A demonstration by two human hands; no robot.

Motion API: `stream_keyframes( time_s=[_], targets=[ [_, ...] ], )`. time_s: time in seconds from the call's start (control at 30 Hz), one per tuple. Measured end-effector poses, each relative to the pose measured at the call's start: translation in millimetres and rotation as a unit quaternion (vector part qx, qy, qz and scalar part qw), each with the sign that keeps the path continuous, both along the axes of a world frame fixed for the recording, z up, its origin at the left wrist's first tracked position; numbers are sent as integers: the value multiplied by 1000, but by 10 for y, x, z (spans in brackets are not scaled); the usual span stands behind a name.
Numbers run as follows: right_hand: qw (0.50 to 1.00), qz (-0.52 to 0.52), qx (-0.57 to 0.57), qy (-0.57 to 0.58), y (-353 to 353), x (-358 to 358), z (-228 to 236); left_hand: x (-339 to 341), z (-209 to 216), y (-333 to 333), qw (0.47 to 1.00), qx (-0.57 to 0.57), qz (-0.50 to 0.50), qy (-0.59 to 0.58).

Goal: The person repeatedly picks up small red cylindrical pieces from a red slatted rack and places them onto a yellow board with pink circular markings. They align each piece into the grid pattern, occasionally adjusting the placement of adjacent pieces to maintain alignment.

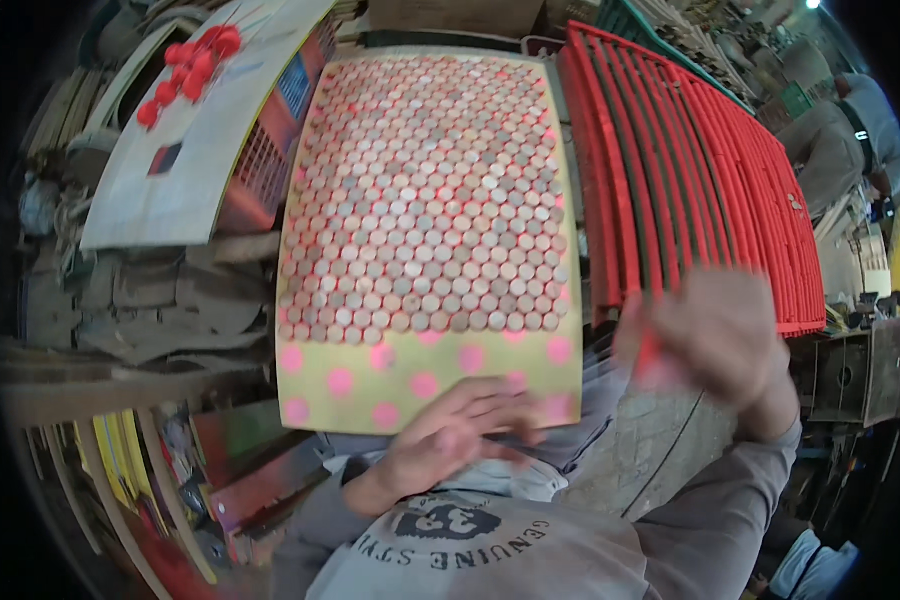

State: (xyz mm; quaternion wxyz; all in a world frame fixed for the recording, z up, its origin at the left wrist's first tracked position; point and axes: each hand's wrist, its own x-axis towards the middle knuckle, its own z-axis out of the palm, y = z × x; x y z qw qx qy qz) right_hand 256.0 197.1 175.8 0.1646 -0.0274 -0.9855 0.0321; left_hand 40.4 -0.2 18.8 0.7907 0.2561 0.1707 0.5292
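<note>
Right hand (715,330), discs (438,195), reddish crate (253,172), contents unclear

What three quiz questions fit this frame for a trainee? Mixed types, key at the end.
1. True or false: the round discs leave the near end of the yellow board uncovered.
2. Multiple choice: where are the red strips?
A) Left of the board
B) Right of the board
C) On top of the discs
3. Short answer: which shows more motion blur, the left hand or the right hand?

Key: 1. True; pink spots show there instead. 2. B. 3. The right hand.
</note>
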Motion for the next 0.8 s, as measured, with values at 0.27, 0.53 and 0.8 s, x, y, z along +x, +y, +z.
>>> stream_keyframes(
  time_s=[0.27,0.53,0.8],
  targets=[
    [926,-14,-268,267,-1418,-504,-1326,468,-234,-195,980,129,139,52],
    [865,-179,-270,383,-1802,-977,-2084,258,-550,-377,928,119,316,160],
    [862,-175,-332,341,-1623,-1206,-1842,102,-595,-401,908,-25,408,93]
  ],
)
